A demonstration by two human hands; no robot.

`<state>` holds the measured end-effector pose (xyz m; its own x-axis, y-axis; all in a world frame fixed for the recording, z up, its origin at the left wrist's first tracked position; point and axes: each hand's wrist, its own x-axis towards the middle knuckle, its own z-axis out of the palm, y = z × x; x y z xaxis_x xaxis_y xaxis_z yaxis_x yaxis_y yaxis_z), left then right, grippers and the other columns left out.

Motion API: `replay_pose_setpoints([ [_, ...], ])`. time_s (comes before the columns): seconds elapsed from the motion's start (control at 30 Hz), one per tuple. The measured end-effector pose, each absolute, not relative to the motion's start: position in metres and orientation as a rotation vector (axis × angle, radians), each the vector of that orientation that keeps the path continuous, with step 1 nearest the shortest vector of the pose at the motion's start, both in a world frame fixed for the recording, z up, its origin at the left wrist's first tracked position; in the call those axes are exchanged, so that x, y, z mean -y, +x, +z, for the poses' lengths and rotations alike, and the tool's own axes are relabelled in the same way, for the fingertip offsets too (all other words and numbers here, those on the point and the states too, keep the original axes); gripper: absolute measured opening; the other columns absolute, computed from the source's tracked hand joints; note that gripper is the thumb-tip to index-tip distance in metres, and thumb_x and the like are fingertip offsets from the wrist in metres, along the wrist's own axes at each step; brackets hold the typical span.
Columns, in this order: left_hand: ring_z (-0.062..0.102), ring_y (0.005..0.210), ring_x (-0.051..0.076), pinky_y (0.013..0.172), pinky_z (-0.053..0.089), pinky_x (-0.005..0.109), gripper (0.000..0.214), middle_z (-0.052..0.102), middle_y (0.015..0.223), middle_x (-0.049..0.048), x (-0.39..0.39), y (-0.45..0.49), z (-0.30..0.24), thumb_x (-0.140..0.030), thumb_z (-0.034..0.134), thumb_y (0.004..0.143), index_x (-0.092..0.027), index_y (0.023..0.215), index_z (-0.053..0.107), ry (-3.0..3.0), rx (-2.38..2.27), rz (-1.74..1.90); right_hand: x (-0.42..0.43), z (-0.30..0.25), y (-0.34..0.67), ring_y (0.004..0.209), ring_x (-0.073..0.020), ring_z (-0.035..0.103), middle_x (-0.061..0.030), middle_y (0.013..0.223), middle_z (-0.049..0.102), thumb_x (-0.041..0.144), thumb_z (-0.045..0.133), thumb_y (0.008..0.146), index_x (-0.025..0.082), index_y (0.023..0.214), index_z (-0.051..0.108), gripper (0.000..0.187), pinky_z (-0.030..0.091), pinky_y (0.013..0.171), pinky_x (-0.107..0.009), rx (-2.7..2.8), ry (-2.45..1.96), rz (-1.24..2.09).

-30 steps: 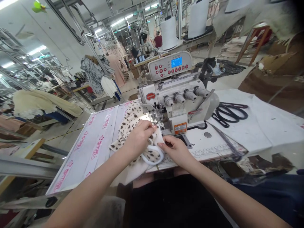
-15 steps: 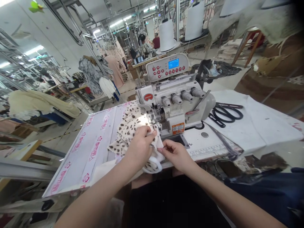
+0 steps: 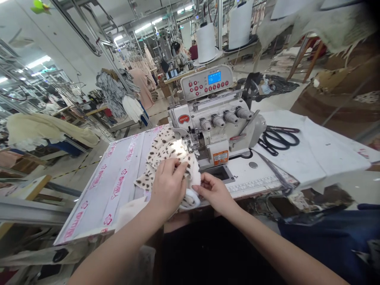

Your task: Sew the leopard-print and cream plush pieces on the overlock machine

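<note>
A cream fabric piece with dark spots [image 3: 160,148] lies bunched on the machine bed, its far part under the lit presser foot area of a white overlock sewing machine [image 3: 219,122]. My left hand [image 3: 169,182] rests on the fabric just in front of the needle area, fingers curled and closed on a fold. At the fabric's right edge, my right hand [image 3: 215,192] pinches the white fuzzy border between thumb and fingers. A rolled white edge of the cloth hangs near the table's front, between both hands.
Black-handled scissors [image 3: 280,140] lie right of the machine. White thread cones [image 3: 206,43] stand behind it. The left tabletop has a printed plastic cover [image 3: 118,174]. Garments hang on racks [image 3: 111,93] farther back, where a person in red [image 3: 193,51] is visible.
My left hand has moved slightly left and down, off the spot nearest the needle. My right hand has shifted a little left, still on the fabric edge. The view has tilted slightly.
</note>
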<state>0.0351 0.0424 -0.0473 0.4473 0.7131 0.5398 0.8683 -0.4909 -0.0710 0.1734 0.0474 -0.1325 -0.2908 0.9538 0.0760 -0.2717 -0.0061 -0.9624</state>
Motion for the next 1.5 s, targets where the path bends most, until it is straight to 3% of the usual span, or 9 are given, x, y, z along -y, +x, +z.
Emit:
replay_pose_setpoints([
  [0.17, 0.047, 0.071, 0.017, 0.064, 0.04, 0.03, 0.015, 0.049, 0.073, 0.0051, -0.029, 0.037, -0.039, -0.019, 0.043, 0.085, -0.013, 0.08, 0.055, -2.394, 1.396, -0.528, -0.035, -0.133, 0.169, 0.06, -0.0098, 0.045, 0.0054, 0.07, 0.047, 0.021, 0.06, 0.073, 0.023, 0.09, 0.041, 0.026, 0.039, 0.057, -0.021, 1.085, -0.76, 1.4],
  [0.27, 0.047, 0.063, 0.015, 0.056, 0.037, 0.027, 0.021, 0.048, 0.067, 0.0018, -0.026, 0.042, -0.04, -0.023, 0.04, 0.088, -0.015, 0.071, 0.05, -2.495, 1.612, -0.412, -0.032, -0.129, 0.17, 0.064, -0.0111, 0.046, 0.0024, 0.074, 0.049, 0.022, 0.053, 0.077, 0.021, 0.086, 0.049, 0.01, 0.039, 0.061, -0.022, 1.203, -0.784, 1.321],
  [0.4, 0.05, 0.079, 0.017, 0.068, 0.042, 0.029, 0.009, 0.052, 0.084, 0.0033, -0.014, 0.044, -0.054, -0.025, 0.045, 0.086, -0.017, 0.087, 0.049, -2.631, 1.77, -0.542, -0.032, -0.126, 0.173, 0.068, -0.0136, 0.049, -0.0002, 0.073, 0.054, 0.022, 0.045, 0.079, 0.018, 0.077, 0.056, 0.012, 0.039, 0.065, -0.025, 1.239, -0.817, 1.343],
  [0.5, 0.049, 0.092, 0.02, 0.078, 0.042, 0.033, 0.026, 0.05, 0.098, 0.007, -0.001, 0.034, -0.072, -0.027, 0.052, 0.082, -0.016, 0.103, 0.044, -2.607, 1.809, -0.703, -0.033, -0.126, 0.174, 0.064, -0.0135, 0.047, -0.0006, 0.073, 0.055, 0.027, 0.044, 0.08, 0.018, 0.078, 0.058, 0.017, 0.038, 0.062, -0.025, 1.202, -0.836, 1.382],
  [0.67, 0.05, 0.077, 0.016, 0.07, 0.042, 0.03, 0.005, 0.05, 0.081, 0.0031, 0.012, 0.025, -0.08, -0.02, 0.042, 0.086, -0.017, 0.088, 0.046, -2.643, 1.816, -0.76, -0.035, -0.124, 0.172, 0.066, -0.0132, 0.045, 0.0008, 0.066, 0.048, 0.035, 0.043, 0.084, 0.017, 0.068, 0.052, 0.026, 0.035, 0.063, -0.024, 1.278, -0.817, 1.3],
  [0.87, 0.052, 0.076, 0.014, 0.069, 0.044, 0.028, 0.009, 0.053, 0.08, 0.0036, 0.014, 0.039, -0.058, -0.015, 0.041, 0.086, -0.016, 0.088, 0.051, -2.798, 1.708, -0.691, -0.039, -0.123, 0.165, 0.057, -0.0107, 0.034, 0.0045, 0.056, 0.03, 0.035, 0.05, 0.08, 0.019, 0.054, 0.029, 0.038, 0.027, 0.054, -0.023, 1.355, -0.915, 1.196],
  [1.1, 0.05, 0.095, 0.017, 0.085, 0.042, 0.034, 0.019, 0.057, 0.1, 0.0069, -0.029, 0.037, -0.04, -0.009, 0.051, 0.081, -0.015, 0.098, 0.057, -2.67, 1.183, -0.854, -0.032, -0.118, 0.172, 0.057, -0.0107, 0.033, 0.0039, 0.058, 0.031, 0.033, 0.046, 0.081, 0.019, 0.056, 0.029, 0.034, 0.029, 0.055, -0.023, 1.435, -0.886, 1.2],
  [1.27, 0.049, 0.083, 0.015, 0.073, 0.044, 0.029, 0.009, 0.058, 0.087, 0.0046, -0.065, 0.03, -0.044, -0.013, 0.051, 0.083, -0.014, 0.086, 0.06, -2.775, 1.133, -0.764, -0.029, -0.113, 0.181, 0.055, -0.01, 0.03, 0.005, 0.057, 0.028, 0.036, 0.047, 0.082, 0.019, 0.057, 0.029, 0.035, 0.027, 0.052, -0.022, 1.458, -0.891, 1.315],
  [1.5, 0.047, 0.077, 0.014, 0.069, 0.043, 0.029, 0.009, 0.055, 0.08, 0.0048, -0.076, 0.026, -0.048, -0.015, 0.052, 0.083, -0.013, 0.082, 0.061, -2.744, 1.1, -0.852, -0.04, -0.115, 0.183, 0.055, -0.0102, 0.031, 0.0044, 0.056, 0.031, 0.038, 0.047, 0.081, 0.018, 0.056, 0.035, 0.034, 0.028, 0.053, -0.022, 1.458, -0.924, 1.309],
])
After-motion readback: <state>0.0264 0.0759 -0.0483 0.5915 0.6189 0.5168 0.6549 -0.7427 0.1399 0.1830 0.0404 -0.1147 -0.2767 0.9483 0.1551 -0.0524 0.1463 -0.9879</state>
